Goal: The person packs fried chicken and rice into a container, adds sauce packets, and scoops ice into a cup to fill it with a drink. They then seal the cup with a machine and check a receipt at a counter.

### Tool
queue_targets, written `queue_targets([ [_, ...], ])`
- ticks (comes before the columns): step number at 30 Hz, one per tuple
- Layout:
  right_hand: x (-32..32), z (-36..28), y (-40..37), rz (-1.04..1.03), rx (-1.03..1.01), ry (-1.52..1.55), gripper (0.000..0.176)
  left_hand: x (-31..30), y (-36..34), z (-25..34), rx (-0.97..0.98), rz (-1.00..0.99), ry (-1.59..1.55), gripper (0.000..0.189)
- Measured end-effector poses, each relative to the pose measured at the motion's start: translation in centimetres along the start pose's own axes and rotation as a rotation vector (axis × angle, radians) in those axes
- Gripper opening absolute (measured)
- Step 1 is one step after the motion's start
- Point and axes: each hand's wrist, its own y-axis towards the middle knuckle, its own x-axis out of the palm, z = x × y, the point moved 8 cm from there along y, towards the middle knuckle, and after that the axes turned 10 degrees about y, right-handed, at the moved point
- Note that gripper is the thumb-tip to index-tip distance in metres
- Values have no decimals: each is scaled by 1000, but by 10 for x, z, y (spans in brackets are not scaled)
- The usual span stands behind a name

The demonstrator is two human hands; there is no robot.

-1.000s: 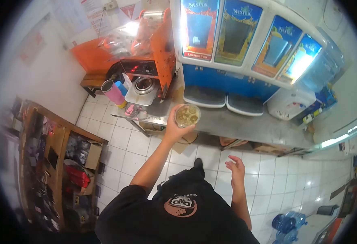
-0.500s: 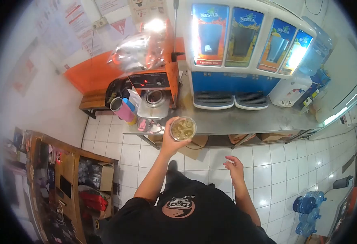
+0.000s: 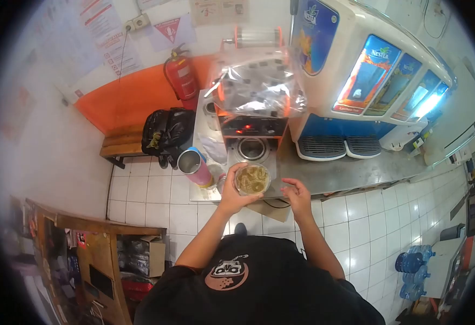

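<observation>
My left hand is wrapped round a clear plastic cup filled with a yellow-green iced drink, seen from above. Just right of the cup, my right hand is raised with its fingers apart and nothing in them. Beyond the cup stands an orange cup sealing machine with red lights on its panel and a round metal cup holder at its front. Crumpled clear plastic covers its top. A pink tumbler is left of my left hand on the counter.
A drink dispenser with two drip trays stands at the right on the metal counter. A black bag rests on a wooden bench, below a fire extinguisher. Wooden shelves are lower left; blue water jugs stand lower right.
The view has turned left and come nearer the sealing machine. My left hand has carried the cup closer to the machine's cup holder, and my right hand has risen towards the cup.
</observation>
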Motion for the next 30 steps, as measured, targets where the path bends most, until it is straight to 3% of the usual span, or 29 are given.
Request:
queue_targets([
  [1, 14, -4, 1, 8, 1, 1, 28, -8, 2, -1, 22, 0, -11, 88],
  [3, 43, -40, -2, -72, -357, 88, 26, -24, 7, -6, 31, -1, 52, 87],
  [4, 52, -48, -3, -66, -350, 81, 26, -31, 8, -8, 43, 4, 121, 87],
  [6, 80, -78, -10, -145, -512, -195, 27, -36, 10, -8, 29, -12, 79, 88],
  [9, 110, -99, -16, -125, -575, -415, 28, -37, 11, -10, 25, -49, 32, 88],
  [13, 122, -93, -14, -119, -558, -458, 29, -39, 14, -4, 61, -98, 38, 89],
  [15, 137, -104, -27, -154, -687, -658, 25, -41, 16, -6, 52, -103, 9, 89],
  [19, 150, -109, -40, -176, -677, -775, 24, -40, 18, -16, -2, -108, -45, 89],
  [22, 137, -120, -39, -66, -704, -739, 24, -40, 20, -14, 76, -131, -21, 90],
  [24, 114, -119, -34, 92, -675, -511, 23, -42, 19, -21, 65, -123, 35, 90],
  [30, 91, -88, -22, 195, -605, -421, 22, -45, 20, -33, 65, -109, 0, 91],
])
